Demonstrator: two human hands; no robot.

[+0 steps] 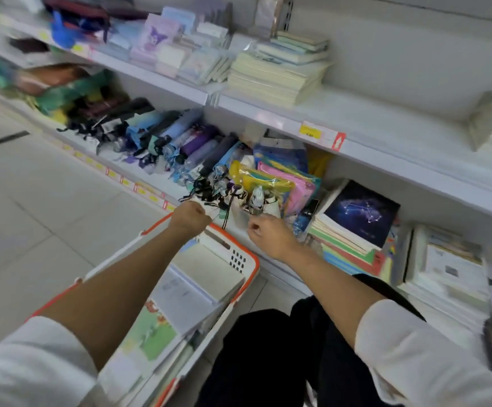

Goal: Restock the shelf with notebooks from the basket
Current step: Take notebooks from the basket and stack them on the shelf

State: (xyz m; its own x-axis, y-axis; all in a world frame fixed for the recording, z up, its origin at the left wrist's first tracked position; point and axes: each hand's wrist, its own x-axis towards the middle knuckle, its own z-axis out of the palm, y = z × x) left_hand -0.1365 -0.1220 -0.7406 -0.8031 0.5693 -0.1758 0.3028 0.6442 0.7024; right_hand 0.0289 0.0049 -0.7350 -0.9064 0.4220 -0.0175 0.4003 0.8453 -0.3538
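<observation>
Bright, even, cool-white light falls from overhead. Shadows are soft, deepest under the shelf (pixel 385 124) boards above the left hand (pixel 190 218) and right hand (pixel 269 235). The white board up and right of them is nearly washed out. Motion blur smears everything, worst far to their left. Wide-angle distortion tilts the shelving and stretches the sleeves (pixel 27 362) below.

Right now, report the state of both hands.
Left hand: closed around the basket handle.
Right hand: fingers curled; whether it holds anything cannot be told.

Bare shelf (pixel 385 120) beside stack (pixel 274 79) (umbrellas (pixel 180 142) below)
</observation>
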